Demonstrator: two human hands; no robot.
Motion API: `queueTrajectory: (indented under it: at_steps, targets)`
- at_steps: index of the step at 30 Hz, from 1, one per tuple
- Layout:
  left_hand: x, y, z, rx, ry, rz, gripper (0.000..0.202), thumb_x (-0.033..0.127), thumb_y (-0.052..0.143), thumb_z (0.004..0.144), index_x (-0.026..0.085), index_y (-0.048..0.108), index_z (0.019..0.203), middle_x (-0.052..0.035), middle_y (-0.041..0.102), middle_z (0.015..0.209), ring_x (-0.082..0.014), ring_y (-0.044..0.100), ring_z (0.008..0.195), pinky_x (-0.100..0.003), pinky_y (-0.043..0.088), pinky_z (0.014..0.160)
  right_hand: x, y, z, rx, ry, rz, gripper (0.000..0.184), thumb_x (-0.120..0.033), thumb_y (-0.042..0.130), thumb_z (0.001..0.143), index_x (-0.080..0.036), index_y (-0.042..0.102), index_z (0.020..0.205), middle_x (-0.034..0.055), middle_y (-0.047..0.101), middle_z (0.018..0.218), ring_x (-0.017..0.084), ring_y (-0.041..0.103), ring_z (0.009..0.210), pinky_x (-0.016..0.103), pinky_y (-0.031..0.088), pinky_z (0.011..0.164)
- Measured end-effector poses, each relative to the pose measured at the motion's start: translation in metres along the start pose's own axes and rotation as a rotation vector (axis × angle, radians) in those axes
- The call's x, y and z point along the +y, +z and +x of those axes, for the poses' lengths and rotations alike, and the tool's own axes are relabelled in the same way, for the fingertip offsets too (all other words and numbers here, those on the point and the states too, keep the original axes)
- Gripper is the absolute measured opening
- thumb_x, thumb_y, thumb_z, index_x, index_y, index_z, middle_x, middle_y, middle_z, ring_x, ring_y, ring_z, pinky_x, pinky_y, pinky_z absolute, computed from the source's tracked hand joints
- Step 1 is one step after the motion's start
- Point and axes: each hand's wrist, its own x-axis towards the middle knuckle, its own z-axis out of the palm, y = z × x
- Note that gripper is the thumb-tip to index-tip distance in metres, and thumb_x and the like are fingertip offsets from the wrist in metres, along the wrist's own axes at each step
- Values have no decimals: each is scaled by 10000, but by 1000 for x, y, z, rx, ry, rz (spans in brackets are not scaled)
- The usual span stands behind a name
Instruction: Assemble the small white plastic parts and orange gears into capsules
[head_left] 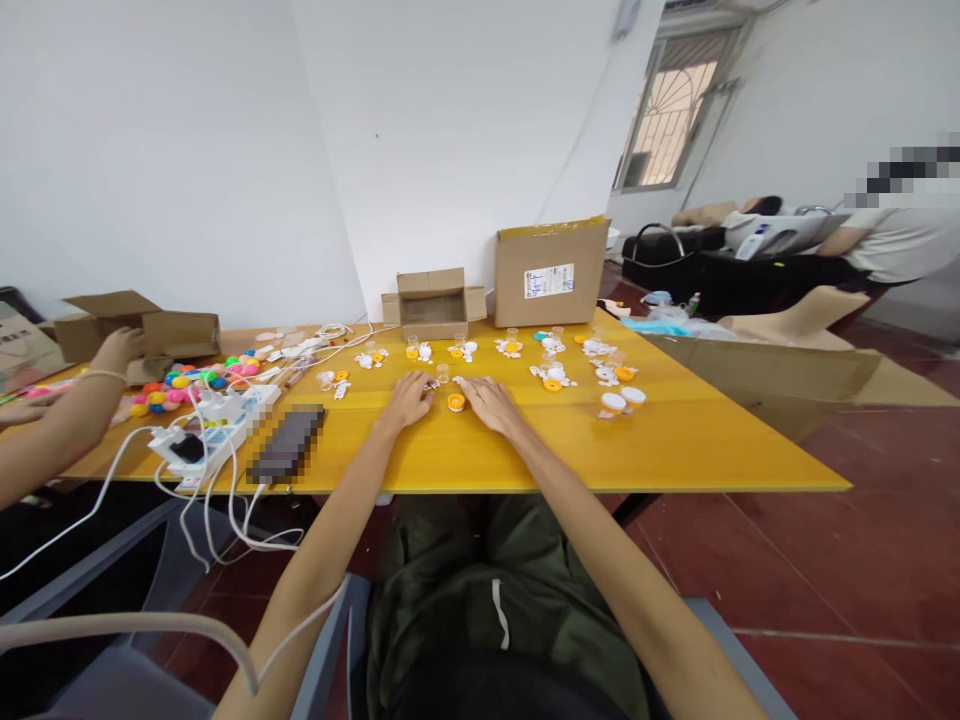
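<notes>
Both my hands rest on the yellow table [525, 450], near its middle. My left hand [409, 398] lies palm down with the fingers curled, touching small white pieces by its fingertips. My right hand [487, 400] lies flat with the fingers stretched out, just right of a small orange cap [456, 402]. A tiny clear cup [442, 373] stands just beyond the cap. Several small white and orange toy parts [551, 375] are spread in a row further back.
An open small cardboard box [433, 300] and a larger box [551, 270] stand at the table's far edge. At the left are a white power strip [217, 425] with cables, coloured balls [180, 385], another box [139, 325] and another person's arm [67, 420].
</notes>
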Motion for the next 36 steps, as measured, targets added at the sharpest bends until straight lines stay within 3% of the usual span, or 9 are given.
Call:
queueTrajectory:
  at_steps: [16, 36]
  targets:
    - [-7, 5, 1, 52, 26, -13, 208, 151, 568, 837, 217, 645, 1019, -80, 665, 1072, -262, 595, 1103, -410, 473, 992, 23, 14, 11, 134, -124, 52, 385, -435, 377, 1025, -262, 716, 967, 63, 735, 1096, 245, 625, 1056, 398, 457, 965]
    - [-3, 3, -1, 46, -2, -7, 261, 156, 552, 846, 227, 634, 1084, -77, 657, 1116, -255, 609, 1125, -402, 491, 1018, 20, 10, 8, 197, -175, 16, 360, -391, 385, 1023, -257, 690, 887, 46, 728, 981, 223, 628, 962, 359, 471, 906]
